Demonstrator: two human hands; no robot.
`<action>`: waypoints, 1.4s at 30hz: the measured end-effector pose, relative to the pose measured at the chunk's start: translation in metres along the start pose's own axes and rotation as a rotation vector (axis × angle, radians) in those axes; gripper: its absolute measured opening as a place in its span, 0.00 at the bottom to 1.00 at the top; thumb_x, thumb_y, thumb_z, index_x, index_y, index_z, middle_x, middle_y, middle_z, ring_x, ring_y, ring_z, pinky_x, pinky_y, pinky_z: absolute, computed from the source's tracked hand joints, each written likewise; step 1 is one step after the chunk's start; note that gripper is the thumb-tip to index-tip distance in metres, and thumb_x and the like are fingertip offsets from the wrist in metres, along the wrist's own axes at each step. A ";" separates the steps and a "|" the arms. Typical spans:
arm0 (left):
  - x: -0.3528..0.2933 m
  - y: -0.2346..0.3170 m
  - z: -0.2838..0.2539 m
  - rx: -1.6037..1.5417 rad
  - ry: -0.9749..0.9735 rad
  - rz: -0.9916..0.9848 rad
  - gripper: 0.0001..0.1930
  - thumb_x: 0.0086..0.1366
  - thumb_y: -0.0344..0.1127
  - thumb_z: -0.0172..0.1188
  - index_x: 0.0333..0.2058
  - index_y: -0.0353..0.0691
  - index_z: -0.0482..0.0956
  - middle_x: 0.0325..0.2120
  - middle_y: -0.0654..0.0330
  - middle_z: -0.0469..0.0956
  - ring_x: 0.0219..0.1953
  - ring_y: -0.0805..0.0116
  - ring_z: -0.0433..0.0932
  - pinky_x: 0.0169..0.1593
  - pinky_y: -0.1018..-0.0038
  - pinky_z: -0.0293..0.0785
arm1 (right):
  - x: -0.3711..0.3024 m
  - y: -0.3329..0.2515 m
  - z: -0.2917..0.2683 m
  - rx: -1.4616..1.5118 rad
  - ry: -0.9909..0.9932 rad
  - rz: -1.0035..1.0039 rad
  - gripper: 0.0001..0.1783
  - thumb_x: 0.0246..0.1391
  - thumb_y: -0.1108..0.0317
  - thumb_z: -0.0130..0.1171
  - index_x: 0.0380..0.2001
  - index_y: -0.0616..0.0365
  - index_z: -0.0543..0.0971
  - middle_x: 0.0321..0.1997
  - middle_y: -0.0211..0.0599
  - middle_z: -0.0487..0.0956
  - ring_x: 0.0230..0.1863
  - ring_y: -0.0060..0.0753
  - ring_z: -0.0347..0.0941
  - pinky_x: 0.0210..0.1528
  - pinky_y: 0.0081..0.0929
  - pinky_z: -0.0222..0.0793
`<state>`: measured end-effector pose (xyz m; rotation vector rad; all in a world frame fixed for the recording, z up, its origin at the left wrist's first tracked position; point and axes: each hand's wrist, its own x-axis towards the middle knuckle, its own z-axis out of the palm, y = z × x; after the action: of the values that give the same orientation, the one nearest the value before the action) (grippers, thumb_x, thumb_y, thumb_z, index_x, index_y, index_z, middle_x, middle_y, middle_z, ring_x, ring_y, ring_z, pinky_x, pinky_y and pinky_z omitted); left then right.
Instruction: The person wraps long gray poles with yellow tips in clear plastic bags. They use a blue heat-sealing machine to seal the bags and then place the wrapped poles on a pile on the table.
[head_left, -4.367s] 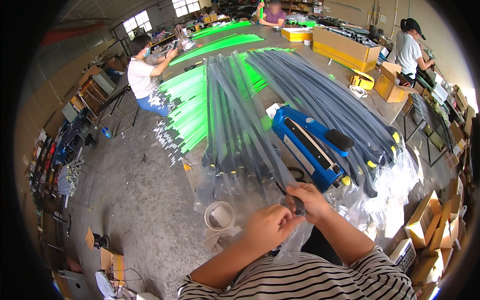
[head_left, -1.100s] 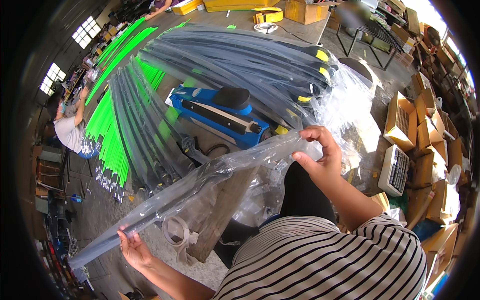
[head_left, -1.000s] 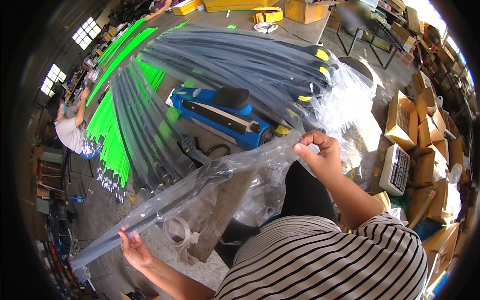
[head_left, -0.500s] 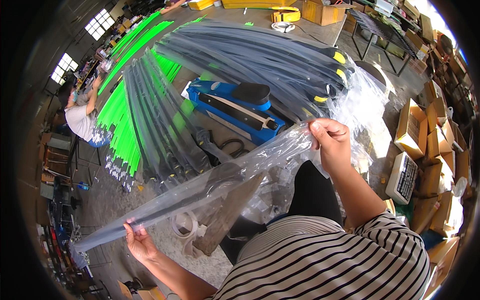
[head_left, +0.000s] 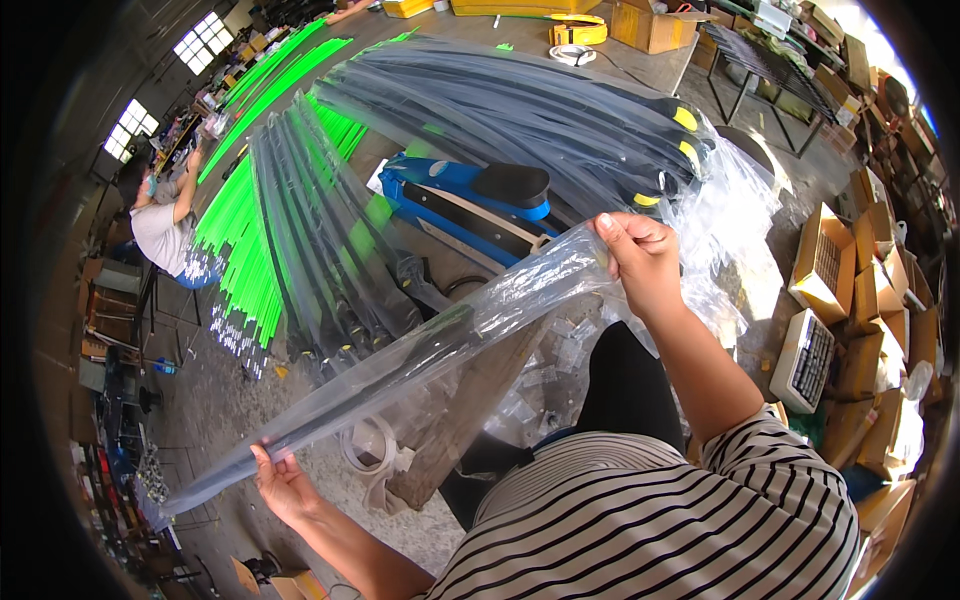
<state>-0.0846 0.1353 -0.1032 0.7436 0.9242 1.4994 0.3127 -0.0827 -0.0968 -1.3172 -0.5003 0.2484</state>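
A long clear plastic sleeve (head_left: pixel 420 350) with a dark rod inside stretches diagonally from upper right to lower left. My right hand (head_left: pixel 640 262) is closed around its upper end, just in front of the blue heat sealer (head_left: pixel 470 205). My left hand (head_left: pixel 283 485) pinches the sleeve near its lower end, low over the floor. Behind them lie bagged dark rods with yellow ends (head_left: pixel 540 100) and another fan of grey bagged rods (head_left: pixel 320 230).
Bright green rods (head_left: pixel 240 230) spread on the table at left, beside a seated person (head_left: pixel 165 215). Cardboard boxes (head_left: pixel 860 300) stack at right. Loose plastic bags (head_left: pixel 740 220) pile near my right arm. A tape roll (head_left: pixel 370 455) sits below the sleeve.
Earlier both hands worked close together at the sealer. Since then they have drawn far apart, stretching the sleeve out; my left hand has slid down toward its lower end.
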 end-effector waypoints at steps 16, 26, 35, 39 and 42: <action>-0.024 -0.036 0.014 0.033 0.001 -0.079 0.10 0.58 0.33 0.56 0.36 0.32 0.72 0.33 0.55 0.76 0.33 0.70 0.76 0.34 0.80 0.77 | 0.079 0.032 0.021 0.131 -0.186 0.020 0.11 0.57 0.67 0.47 0.26 0.61 0.74 0.16 0.25 0.70 0.19 0.14 0.62 0.25 0.12 0.57; -0.032 -0.048 0.012 0.045 0.061 -0.119 0.11 0.58 0.33 0.56 0.37 0.33 0.72 0.33 0.57 0.75 0.35 0.71 0.75 0.37 0.80 0.75 | 0.089 0.043 0.030 -0.082 -0.114 -0.024 0.12 0.57 0.66 0.48 0.27 0.62 0.75 0.11 0.25 0.68 0.12 0.14 0.58 0.17 0.13 0.54; -0.043 -0.054 0.032 0.037 0.159 -0.067 0.09 0.55 0.31 0.59 0.31 0.30 0.73 0.28 0.54 0.76 0.28 0.69 0.77 0.32 0.79 0.78 | 0.119 0.063 0.033 -0.298 -0.067 -0.047 0.10 0.52 0.66 0.51 0.25 0.61 0.77 0.10 0.32 0.70 0.11 0.19 0.63 0.19 0.20 0.60; -0.049 -0.054 0.038 0.072 0.162 -0.064 0.09 0.55 0.32 0.60 0.30 0.31 0.73 0.27 0.55 0.76 0.26 0.71 0.76 0.31 0.80 0.78 | 0.128 0.064 0.035 -0.375 -0.079 -0.039 0.10 0.52 0.64 0.52 0.26 0.59 0.78 0.10 0.33 0.71 0.12 0.21 0.65 0.21 0.21 0.62; -0.052 -0.054 0.040 0.093 0.155 -0.042 0.09 0.55 0.32 0.60 0.29 0.32 0.73 0.26 0.56 0.76 0.25 0.72 0.76 0.30 0.81 0.77 | 0.137 0.072 0.035 -0.402 -0.074 -0.034 0.11 0.52 0.64 0.52 0.26 0.59 0.78 0.10 0.33 0.71 0.12 0.22 0.65 0.21 0.22 0.63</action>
<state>-0.0169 0.0905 -0.1285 0.6774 1.1263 1.5007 0.4220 0.0263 -0.1314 -1.6928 -0.6580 0.1740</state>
